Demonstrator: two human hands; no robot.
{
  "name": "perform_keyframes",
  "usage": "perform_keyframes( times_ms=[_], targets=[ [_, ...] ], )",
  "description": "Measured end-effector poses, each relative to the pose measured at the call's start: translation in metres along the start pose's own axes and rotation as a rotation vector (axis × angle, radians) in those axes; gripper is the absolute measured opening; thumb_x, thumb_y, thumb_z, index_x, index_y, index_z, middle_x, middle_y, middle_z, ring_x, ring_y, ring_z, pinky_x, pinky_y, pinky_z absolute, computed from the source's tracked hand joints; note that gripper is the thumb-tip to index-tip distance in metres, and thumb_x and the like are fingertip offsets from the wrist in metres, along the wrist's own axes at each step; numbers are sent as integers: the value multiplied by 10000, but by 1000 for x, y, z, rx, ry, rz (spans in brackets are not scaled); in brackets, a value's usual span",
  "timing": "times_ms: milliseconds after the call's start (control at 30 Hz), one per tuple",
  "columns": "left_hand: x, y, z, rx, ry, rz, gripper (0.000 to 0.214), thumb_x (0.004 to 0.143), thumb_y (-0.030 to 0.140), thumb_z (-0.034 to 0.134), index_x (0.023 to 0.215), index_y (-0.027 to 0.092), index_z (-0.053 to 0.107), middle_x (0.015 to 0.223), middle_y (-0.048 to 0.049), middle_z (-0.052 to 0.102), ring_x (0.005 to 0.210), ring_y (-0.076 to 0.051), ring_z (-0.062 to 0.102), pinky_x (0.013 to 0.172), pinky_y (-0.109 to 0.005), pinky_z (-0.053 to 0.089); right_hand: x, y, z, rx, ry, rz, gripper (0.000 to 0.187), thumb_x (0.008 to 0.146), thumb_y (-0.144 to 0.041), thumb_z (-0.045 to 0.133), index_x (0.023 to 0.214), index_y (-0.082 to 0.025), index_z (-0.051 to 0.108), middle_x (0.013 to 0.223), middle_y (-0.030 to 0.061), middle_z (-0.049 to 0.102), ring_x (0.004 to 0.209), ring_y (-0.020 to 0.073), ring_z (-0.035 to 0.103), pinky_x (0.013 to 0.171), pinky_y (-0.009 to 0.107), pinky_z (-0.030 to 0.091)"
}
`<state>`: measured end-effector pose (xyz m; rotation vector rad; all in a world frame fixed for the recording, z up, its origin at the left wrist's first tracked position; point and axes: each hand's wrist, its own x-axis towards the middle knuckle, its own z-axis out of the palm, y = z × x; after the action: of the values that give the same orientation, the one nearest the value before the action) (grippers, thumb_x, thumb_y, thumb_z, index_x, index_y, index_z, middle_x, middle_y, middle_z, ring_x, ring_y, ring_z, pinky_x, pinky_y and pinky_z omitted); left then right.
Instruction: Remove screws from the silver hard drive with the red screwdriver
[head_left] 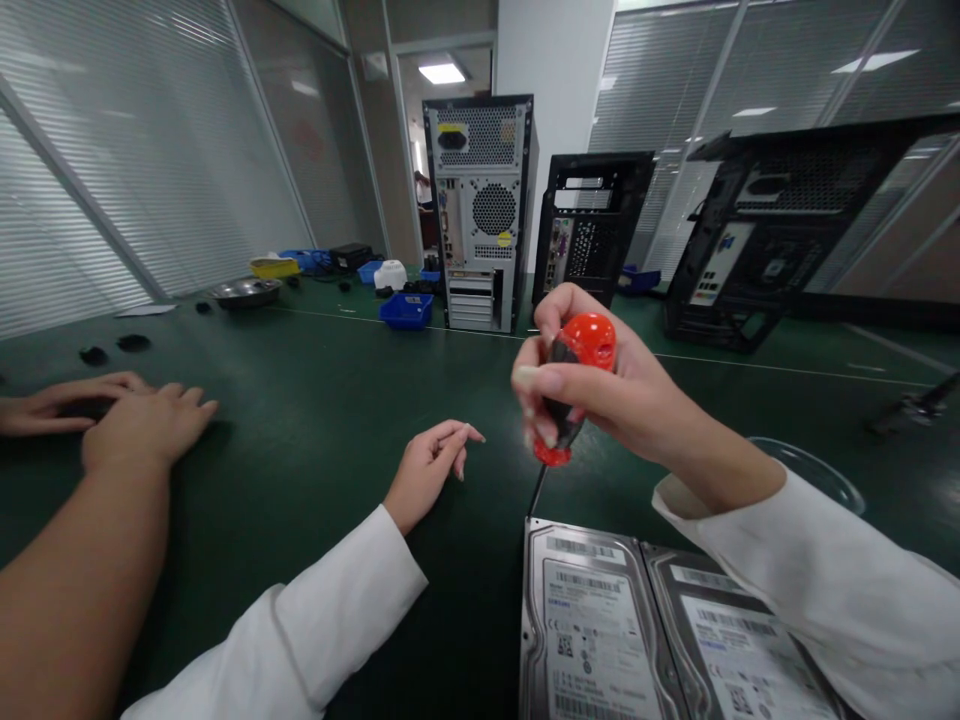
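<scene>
Right hand (626,395): grip clamped on screwdriver (589,340), apparently steadying its tip at left hard drive (589,620). Left hand (426,465): loose, empty.

R grip (634,390) holds red/blk screwdriver (589,342) at HDD (589,640) corner, L grip (427,465) nr.

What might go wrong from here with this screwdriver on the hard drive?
The screwdriver tip appears to sit at the left hard drive's far left corner, so it might slip off the edge or scratch the casing. The left grip is off the drive, so with only the right grip working, turning could shift it against the neighbouring hard drive.
</scene>
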<state>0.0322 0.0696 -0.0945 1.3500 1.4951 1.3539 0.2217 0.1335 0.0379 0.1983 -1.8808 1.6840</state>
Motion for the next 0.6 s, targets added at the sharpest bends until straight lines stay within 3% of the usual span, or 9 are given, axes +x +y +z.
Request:
perform_keyframes(
  times_ms=[100, 200, 267, 400, 500, 600],
  targets=[
    [-1, 1, 0, 13, -7, -9, 338, 859, 484, 494, 894, 182, 643, 504, 75, 459, 504, -45, 431, 558, -178, 330, 0, -2, 1, 18, 17, 18, 253, 990, -422, 535, 1029, -177, 485, 688, -37, 532, 526, 85, 525, 539, 209, 496],
    [-1, 1, 0, 12, -7, -9, 337, 860, 479, 493, 895, 181, 646, 503, 73, 466, 507, -46, 433, 561, -177, 328, -1, -7, 0, 67, -17, 102, 433, 1040, -484, 303, 1055, -139, 564, 790, 29, 567, 681, 136, 591, 682, 284, 550],
    [-1, 1, 0, 0, -5, -11, 342, 858, 481, 491, 902, 179, 648, 503, 73, 463, 509, -48, 436, 567, -177, 339, -1, -9, -1, 37, -12, 116, 416, 1041, -443, 340, 1017, -121, 603, 843, 49, 591, 767, 150, 621, 750, 287, 561],
    [0, 1, 1, -8, -3, -6, 342, 856, 476, 493, 900, 174, 647, 501, 70, 468, 505, -51, 442, 561, -183, 336, -1, -8, -2, 37, 25, -15, 179, 989, -299, 543, 926, -131, 552, 970, 54, 627, 828, 149, 655, 777, 280, 572],
    [0, 1, 1, -19, -7, -2, 337, 854, 473, 498, 897, 174, 648, 499, 71, 465, 505, -51, 442, 560, -184, 335, -1, -5, -2, 35, 18, -58, 78, 996, -222, 536, 956, -180, 484, 882, 16, 641, 762, 133, 647, 714, 271, 571],
    [-1, 1, 1, -28, -13, -2, 336, 855, 472, 499, 901, 175, 648, 508, 71, 468, 512, -50, 444, 564, -182, 338, -1, -3, -2, -23, 41, -89, 67, 1008, -243, 526, 1050, -191, 529, 810, -10, 589, 714, 107, 606, 661, 213, 545]
  ],
)
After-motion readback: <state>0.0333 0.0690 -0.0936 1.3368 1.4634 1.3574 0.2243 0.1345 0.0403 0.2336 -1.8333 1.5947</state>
